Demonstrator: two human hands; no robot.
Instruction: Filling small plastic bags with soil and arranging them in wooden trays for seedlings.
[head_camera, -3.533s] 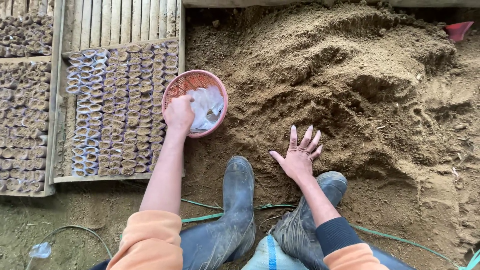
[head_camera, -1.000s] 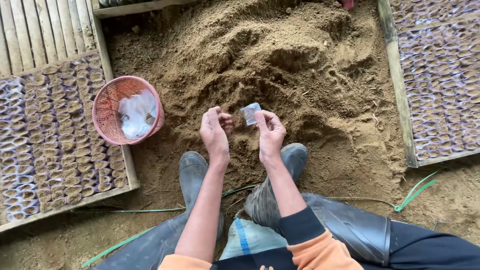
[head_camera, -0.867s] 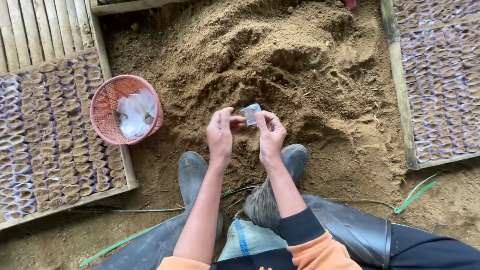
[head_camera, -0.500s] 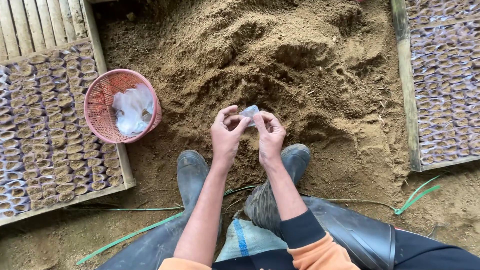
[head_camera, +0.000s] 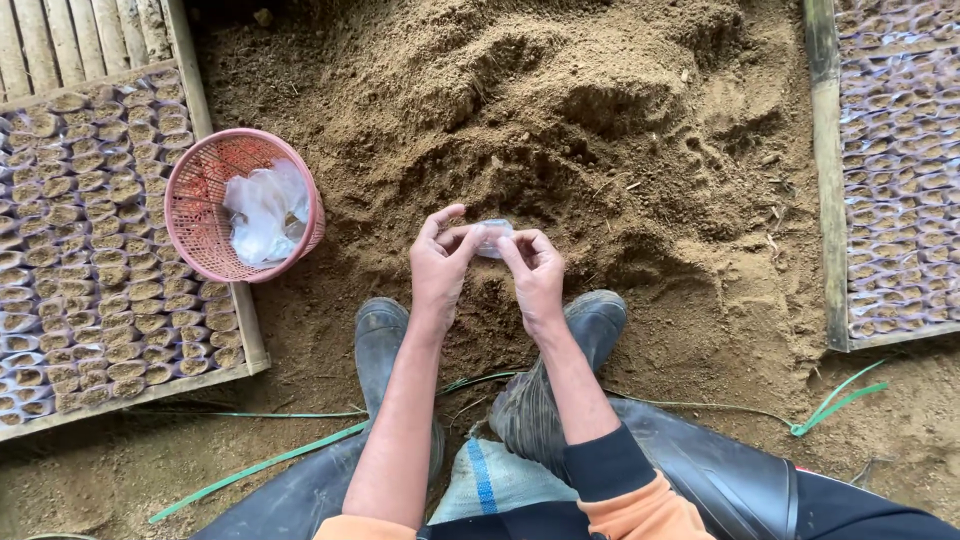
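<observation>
A broad mound of loose brown soil fills the middle of the view, heaped highest toward the top and falling away toward the person's feet. On either side lie wooden-framed beds packed with rows of small filled bags: one on the left and one on the right. Two dark rubber boots stand at the foot of the mound, with a green strap trailing across the ground beside them. A pink plastic basket rests at the inner edge of the left bed, holding a crumpled heap of clear plastic bags. Just in front of the boots, the left hand and the right hand are raised close together above the soil, fingertips meeting on a small clear plastic bag pinched between them. The bag sits midway between the two hands, neither one nearer, its long axis running roughly left to right, and the soil lies directly beyond and below it; the basket is well apart on the left hand's side
</observation>
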